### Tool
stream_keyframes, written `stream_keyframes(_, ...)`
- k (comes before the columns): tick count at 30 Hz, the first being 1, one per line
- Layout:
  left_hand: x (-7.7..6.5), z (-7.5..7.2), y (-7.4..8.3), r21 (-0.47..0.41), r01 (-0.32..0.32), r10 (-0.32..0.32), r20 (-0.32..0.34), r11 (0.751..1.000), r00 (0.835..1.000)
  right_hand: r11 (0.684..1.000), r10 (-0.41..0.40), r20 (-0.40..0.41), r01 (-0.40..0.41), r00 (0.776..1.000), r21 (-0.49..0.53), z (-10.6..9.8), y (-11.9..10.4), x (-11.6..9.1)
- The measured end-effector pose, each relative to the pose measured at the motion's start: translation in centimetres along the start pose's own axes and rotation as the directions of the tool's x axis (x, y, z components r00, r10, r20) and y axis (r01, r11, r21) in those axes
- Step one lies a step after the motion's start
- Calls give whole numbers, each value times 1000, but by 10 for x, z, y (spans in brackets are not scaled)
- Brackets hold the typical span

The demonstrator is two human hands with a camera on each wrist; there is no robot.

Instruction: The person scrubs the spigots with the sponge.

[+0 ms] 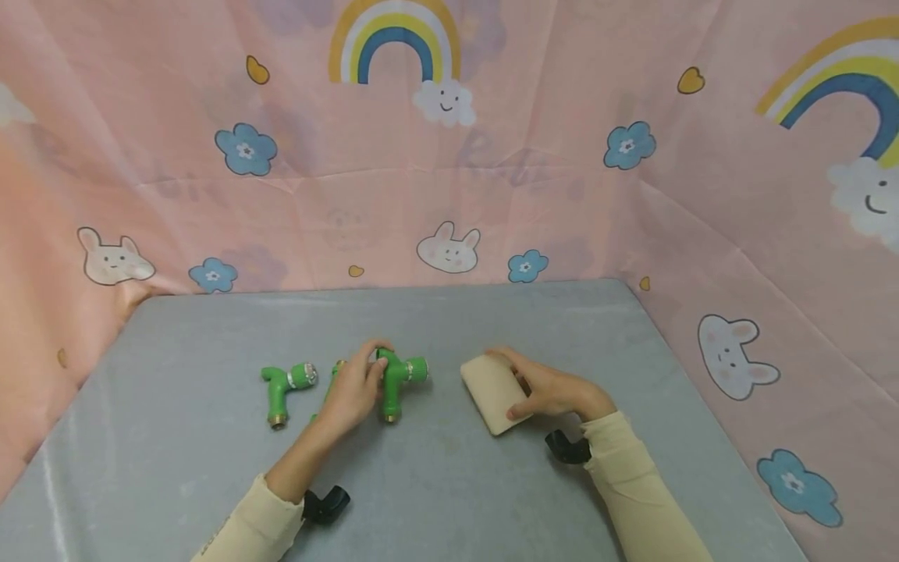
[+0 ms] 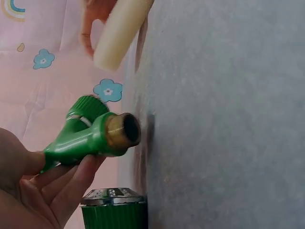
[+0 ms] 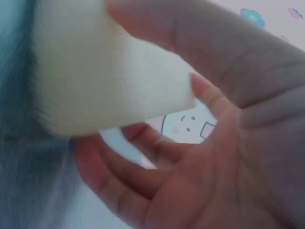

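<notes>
My left hand (image 1: pixel 353 396) pinches a green tap (image 1: pixel 393 384) near its upper left end, with thumb and fingers. In the left wrist view this tap (image 2: pixel 78 140) shows a brass threaded mouth and a ribbed green knob. My right hand (image 1: pixel 551 388) grips a cream sponge-like block (image 1: pixel 494 393) by its edges, thumb on the near side and fingers on the far side. The block (image 3: pixel 90 71) is tilted and blurred in the right wrist view. Some distance separates the block from the held tap.
One more green tap (image 1: pixel 278 394) lies at the left on the grey table (image 1: pixel 449 484). Another green tap (image 1: pixel 337 368) is mostly hidden behind my left hand. A pink patterned curtain (image 1: pixel 548 203) borders the table. Black curved pieces (image 1: pixel 567 447) sit at both wrists.
</notes>
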State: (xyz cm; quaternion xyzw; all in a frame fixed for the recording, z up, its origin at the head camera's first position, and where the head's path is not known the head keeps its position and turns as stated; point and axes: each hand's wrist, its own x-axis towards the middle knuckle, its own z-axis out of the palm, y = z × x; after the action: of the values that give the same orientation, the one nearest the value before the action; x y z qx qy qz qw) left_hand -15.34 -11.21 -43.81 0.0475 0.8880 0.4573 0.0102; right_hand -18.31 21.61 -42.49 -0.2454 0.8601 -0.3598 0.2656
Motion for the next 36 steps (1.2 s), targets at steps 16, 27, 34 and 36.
stream_keyframes(16, 4, -5, 0, -291, 112, -83, 110, 950, 990, 950, -181, -385, 263, 905, 170, -2, -5, 11)
stream_keyframes(27, 1, -7, -1, -475, 160, -24, 280, 865, 960, 849, -224, -421, 388, 879, 360, 7, -32, 11)
stream_keyframes(34, 1, -8, 3, -519, 149, -5, 269, 842, 963, 772, -288, -370, 443, 883, 456, 23, -53, 12)
stream_keyframes(36, 1, -8, 4, -525, 150, -13, 255, 838, 967, 764, -298, -359, 446, 885, 467, 29, -58, 14)
